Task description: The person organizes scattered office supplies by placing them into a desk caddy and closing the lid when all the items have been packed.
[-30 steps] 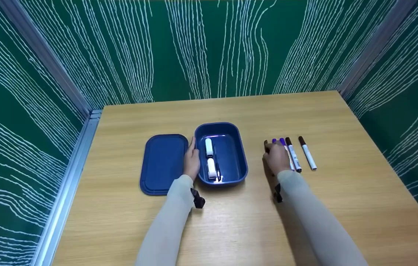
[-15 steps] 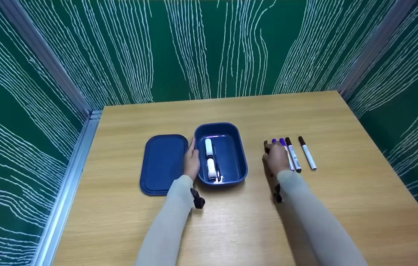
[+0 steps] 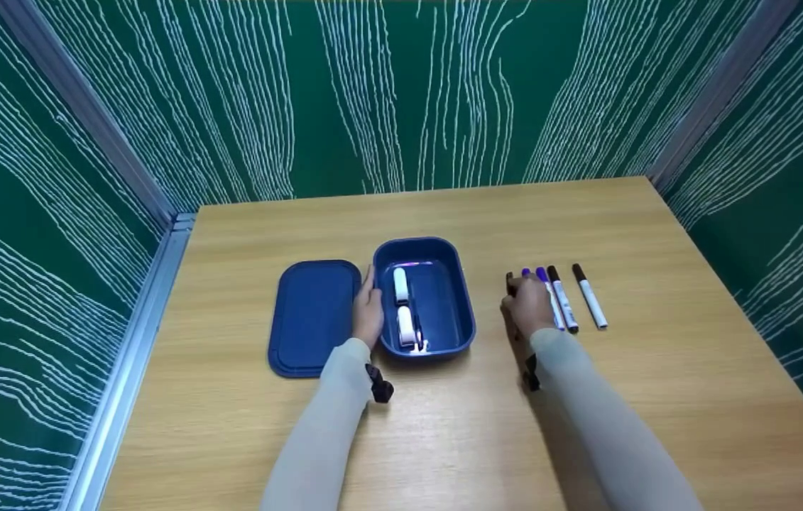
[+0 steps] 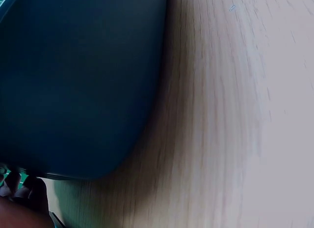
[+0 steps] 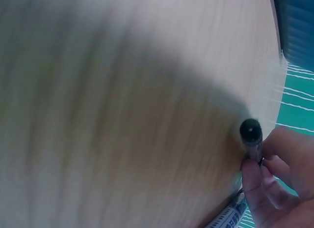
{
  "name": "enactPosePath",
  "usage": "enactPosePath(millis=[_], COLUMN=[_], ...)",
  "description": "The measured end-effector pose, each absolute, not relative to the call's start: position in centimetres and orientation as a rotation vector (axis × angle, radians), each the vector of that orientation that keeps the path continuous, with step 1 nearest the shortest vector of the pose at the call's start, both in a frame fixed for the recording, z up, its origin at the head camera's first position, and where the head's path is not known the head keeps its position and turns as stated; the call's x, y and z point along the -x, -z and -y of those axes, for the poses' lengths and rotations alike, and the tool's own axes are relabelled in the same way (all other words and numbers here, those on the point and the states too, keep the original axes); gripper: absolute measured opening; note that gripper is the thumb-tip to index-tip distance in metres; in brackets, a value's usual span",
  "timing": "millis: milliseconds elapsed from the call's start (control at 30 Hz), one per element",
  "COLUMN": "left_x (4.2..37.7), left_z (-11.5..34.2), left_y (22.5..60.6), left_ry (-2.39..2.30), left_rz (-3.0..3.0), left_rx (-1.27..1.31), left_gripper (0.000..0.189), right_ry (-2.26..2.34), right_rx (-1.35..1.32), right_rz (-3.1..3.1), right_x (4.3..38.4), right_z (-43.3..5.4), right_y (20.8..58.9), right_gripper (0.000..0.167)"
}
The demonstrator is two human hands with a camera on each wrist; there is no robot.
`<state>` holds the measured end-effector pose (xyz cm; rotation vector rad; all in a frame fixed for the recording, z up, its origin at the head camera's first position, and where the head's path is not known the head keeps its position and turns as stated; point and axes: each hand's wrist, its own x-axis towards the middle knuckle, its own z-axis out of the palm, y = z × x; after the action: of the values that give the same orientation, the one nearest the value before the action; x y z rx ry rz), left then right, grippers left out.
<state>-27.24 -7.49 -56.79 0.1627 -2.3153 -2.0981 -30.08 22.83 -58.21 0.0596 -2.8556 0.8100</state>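
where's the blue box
In the head view, the blue box sits near the middle, left hand and blue lid on its left, markers on its right.

Blue box [image 3: 447,305]: rounded corners, lidless, upright on surface [image 3: 444,433]. Marker [image 5: 252,138]: black-ended, pinched in right-hand fingers [image 5: 253,184], apart, right of box.

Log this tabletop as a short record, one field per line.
Left hand: against the left wall of the open blue rounded-rectangular box
Right hand: pinches a dark-ended cylindrical marker
Inside box: two white rounded objects, left side
Left of box: flat blue rectangular lid
Right of box: two purple-capped markers, two black-capped white markers
Surface: light-brown wood-grain table
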Motion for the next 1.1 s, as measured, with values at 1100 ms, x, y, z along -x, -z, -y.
enactPosePath(millis=[1100], left_x=[27.5], left_z=[7.4], left_y=[57.4], left_ry=[2.043], left_rz=[2.324], left_rx=[-0.142], left_gripper=[0.056], right_ry=[-1.133], right_rx=[0.012], right_rz=[2.752], right_x=[29.8], right_z=[-22.0], right_y=[55.7], right_gripper=[0.030])
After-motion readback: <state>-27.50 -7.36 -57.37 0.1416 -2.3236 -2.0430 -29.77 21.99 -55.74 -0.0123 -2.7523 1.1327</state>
